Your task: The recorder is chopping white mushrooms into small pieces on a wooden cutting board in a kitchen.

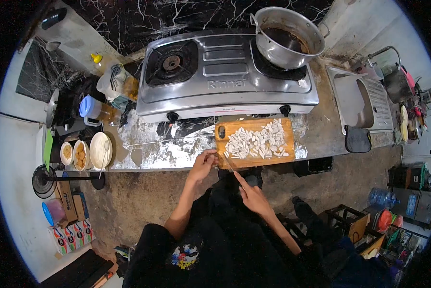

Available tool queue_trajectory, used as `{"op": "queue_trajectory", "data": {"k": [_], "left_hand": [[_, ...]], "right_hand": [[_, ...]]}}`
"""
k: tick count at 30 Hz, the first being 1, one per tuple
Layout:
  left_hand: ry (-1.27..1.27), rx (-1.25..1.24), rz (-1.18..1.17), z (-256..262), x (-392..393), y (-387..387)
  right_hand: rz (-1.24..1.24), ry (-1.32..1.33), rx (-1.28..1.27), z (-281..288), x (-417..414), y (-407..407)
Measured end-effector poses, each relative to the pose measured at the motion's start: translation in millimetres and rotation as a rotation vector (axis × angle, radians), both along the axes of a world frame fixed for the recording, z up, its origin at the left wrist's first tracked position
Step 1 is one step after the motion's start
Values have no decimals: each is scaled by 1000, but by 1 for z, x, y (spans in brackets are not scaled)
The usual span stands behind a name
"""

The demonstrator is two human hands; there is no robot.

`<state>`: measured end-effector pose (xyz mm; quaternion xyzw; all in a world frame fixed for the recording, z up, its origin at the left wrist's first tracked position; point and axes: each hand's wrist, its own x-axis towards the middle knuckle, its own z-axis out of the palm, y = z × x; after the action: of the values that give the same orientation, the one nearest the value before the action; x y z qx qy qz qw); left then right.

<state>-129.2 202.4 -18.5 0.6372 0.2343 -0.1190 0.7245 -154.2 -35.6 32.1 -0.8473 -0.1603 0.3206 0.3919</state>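
A wooden cutting board (220, 144) lies at the counter's front edge, below the stove. Spread over it are many small whitish cut pieces (255, 142), thin and short. My right hand (252, 197) grips a knife (230, 165), whose blade points up and left over the board's front left corner. Beside that corner is my left hand (202, 166), its fingers bent close to the board's edge and the blade's tip. Whether those fingers hold a small piece or touch the board is too small to tell.
A two-burner gas stove (222, 90) carries a large metal pot (289, 57) with dark residue or liquid. Left on the counter stand bowls (102, 147) and a blue-lidded pitcher (87, 106). A sink (377, 108) is at right. Another person's leg (305, 212) shows lower right.
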Motion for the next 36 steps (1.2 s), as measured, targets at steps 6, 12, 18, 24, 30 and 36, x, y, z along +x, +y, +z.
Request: {"op": "queue_trajectory", "data": {"k": [6,12,18,24,30,36], "left_hand": [[-6,-46,-64,2,0,4],[-36,-38,-39,10,2,-12],[-58,124,-97,7,6,-14],[-80,196,-96,-2,10,-16],[-171,211,-34,-7,9,-21],[-162,379,-10,4,15,-26]], "right_hand": [[-24,-72,-19,-6,-1,4],[-77,43,-35,-7,1,1],[-91,23,-19,-8,1,-2],[-75,54,-30,-3,3,-2],[-73,45,-34,-4,0,-2],[-69,36,-9,-11,-2,-5]]}}
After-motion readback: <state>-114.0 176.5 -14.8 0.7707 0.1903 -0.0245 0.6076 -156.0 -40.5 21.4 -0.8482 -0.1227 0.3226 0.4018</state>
